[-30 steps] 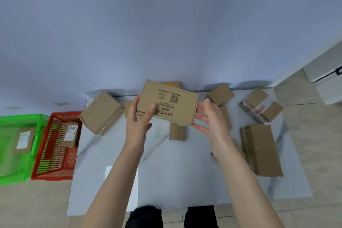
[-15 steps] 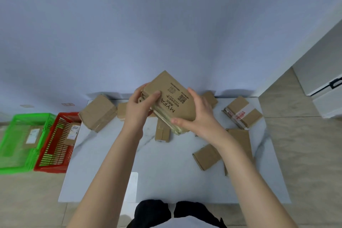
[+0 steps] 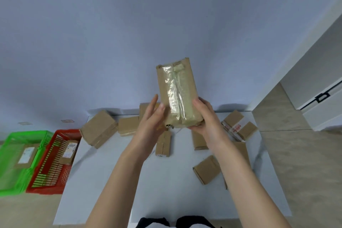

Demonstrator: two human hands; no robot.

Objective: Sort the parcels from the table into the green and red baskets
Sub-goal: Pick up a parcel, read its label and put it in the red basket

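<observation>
A taped parcel [image 3: 177,94] is held upright above the table [image 3: 111,190]. The right hand [image 3: 207,116] curls round its lower end; the left hand [image 3: 153,119], fingers [image 3: 154,102] straight, rests against its side.

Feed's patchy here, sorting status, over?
Right hand grips taped parcel, left hand flat against it. Parcel upright, above table. Green basket, red basket at left. Nothing blocking.

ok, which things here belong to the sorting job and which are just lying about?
Job: taped parcel, right hand gripping it, left hand against it, loose parcels, table, green basket, red basket.
Not job: white cabinet, floor, wall.
</observation>
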